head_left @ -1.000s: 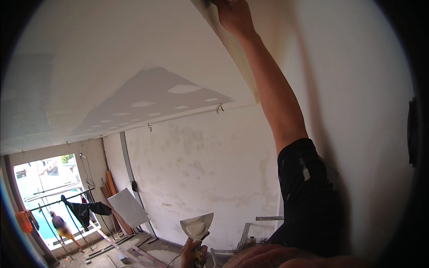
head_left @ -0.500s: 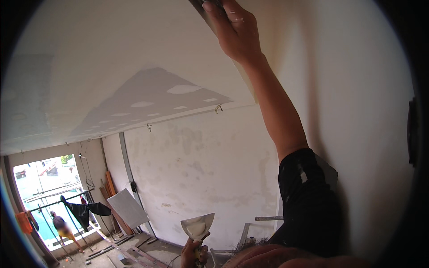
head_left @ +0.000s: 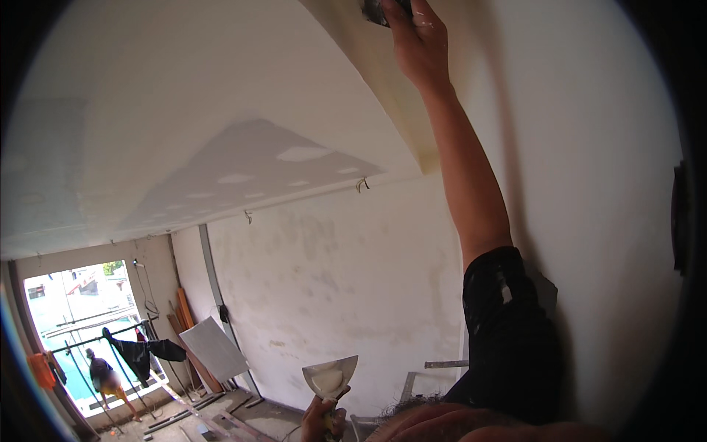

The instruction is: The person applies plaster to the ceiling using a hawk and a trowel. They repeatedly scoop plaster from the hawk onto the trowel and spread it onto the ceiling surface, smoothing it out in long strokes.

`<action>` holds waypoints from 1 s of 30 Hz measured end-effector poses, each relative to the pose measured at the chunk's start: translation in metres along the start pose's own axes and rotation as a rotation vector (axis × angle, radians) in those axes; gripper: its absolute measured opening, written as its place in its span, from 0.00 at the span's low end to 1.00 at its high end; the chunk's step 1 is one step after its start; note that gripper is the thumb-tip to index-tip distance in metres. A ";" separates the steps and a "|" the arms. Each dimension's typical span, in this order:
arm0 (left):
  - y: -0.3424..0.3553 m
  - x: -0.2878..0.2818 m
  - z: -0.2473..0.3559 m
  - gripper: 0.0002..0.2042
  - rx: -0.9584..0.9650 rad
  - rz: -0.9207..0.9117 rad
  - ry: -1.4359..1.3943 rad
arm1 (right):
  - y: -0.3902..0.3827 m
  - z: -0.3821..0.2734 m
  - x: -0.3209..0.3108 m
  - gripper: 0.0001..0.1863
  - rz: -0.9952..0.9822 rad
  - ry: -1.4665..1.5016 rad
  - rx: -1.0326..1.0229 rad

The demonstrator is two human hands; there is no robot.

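While right hand (head_left: pixel 420 44) presses the ceiling corner (head_left: pixel 383 81), left hand (head_left: pixel 322 421) hangs low.

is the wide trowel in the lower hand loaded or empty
Loaded: the wide trowel, held in the left hand, carries a pale lump of filler in the middle of its blade. How thick the lump is cannot be told.

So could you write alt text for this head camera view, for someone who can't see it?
A person's raised right hand presses a dark tool against the white ceiling near its corner with the wall. Low down, the left hand holds a trowel loaded with white filler. Beyond are a patched wall and a bright window.
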State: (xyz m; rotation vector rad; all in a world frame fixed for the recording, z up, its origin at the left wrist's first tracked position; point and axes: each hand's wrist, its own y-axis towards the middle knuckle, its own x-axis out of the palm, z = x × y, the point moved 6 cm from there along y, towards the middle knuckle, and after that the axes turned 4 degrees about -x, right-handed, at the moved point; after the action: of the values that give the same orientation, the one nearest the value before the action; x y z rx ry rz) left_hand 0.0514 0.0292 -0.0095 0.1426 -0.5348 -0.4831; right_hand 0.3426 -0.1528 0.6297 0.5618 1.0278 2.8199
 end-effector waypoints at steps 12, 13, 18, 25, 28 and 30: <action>-0.004 0.013 -0.001 0.29 0.080 0.088 0.003 | 0.044 -0.010 0.035 0.17 -0.115 -0.169 0.050; -0.005 0.015 -0.001 0.29 0.089 0.097 0.004 | 0.044 -0.007 0.036 0.17 -0.110 -0.171 0.039; -0.008 0.023 -0.001 0.26 0.123 0.140 0.011 | 0.044 -0.002 0.043 0.19 -0.093 -0.181 -0.017; -0.011 0.029 -0.001 0.23 0.162 0.182 0.021 | 0.047 -0.005 0.047 0.19 -0.114 -0.173 0.012; -0.012 0.031 0.000 0.22 0.174 0.196 0.027 | 0.049 -0.006 0.049 0.20 -0.112 -0.172 -0.014; -0.012 0.032 -0.001 0.21 0.179 0.203 0.029 | 0.049 -0.005 0.049 0.20 -0.111 -0.171 -0.031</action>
State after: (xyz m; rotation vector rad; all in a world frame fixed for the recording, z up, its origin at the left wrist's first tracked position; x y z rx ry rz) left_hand 0.0710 0.0037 0.0014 0.2629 -0.5577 -0.2352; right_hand 0.2975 -0.1840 0.6725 0.7053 0.9514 2.6343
